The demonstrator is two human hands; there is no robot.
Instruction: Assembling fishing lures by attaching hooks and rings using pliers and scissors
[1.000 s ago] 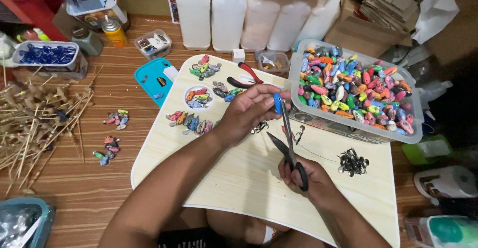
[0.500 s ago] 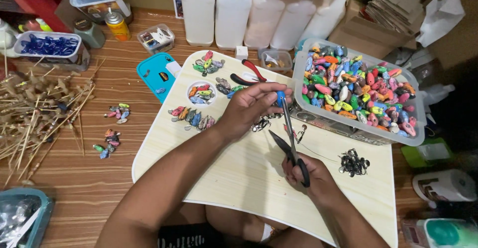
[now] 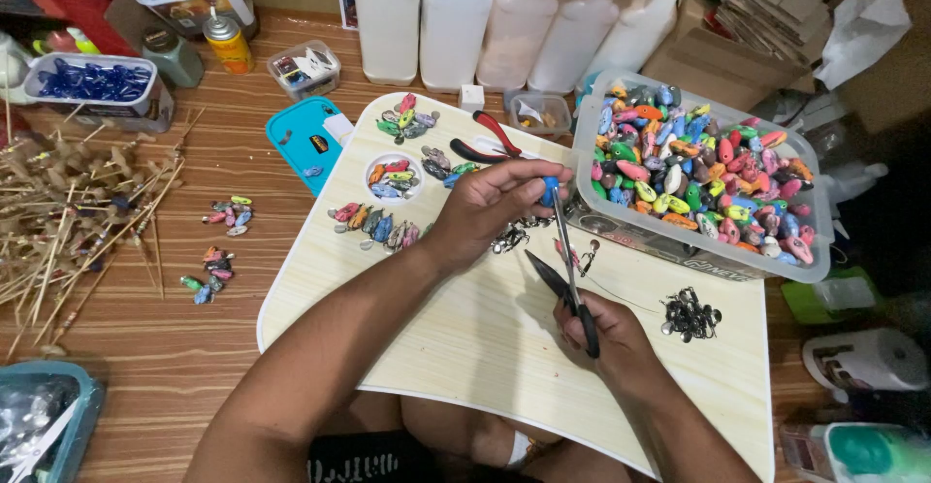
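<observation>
Fingers of the left hand (image 3: 504, 202) pinch a small blue bead (image 3: 551, 185) above the pale wooden board (image 3: 407, 347), while the right hand (image 3: 606, 333) closes around black-handled pliers (image 3: 567, 284) gripping its thin wire, beside the clear plastic tub of coloured beads (image 3: 805, 270).

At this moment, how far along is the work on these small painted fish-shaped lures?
Done, seemingly: lures laid in groups on the pale wooden board, such as the row of painted lures and a small white dish of them.
In hand: the left hand pinches a small blue piece; the right hand grips black pliers.
Left: the clear plastic tub brims with lures; dark metal hooks wait.
</observation>
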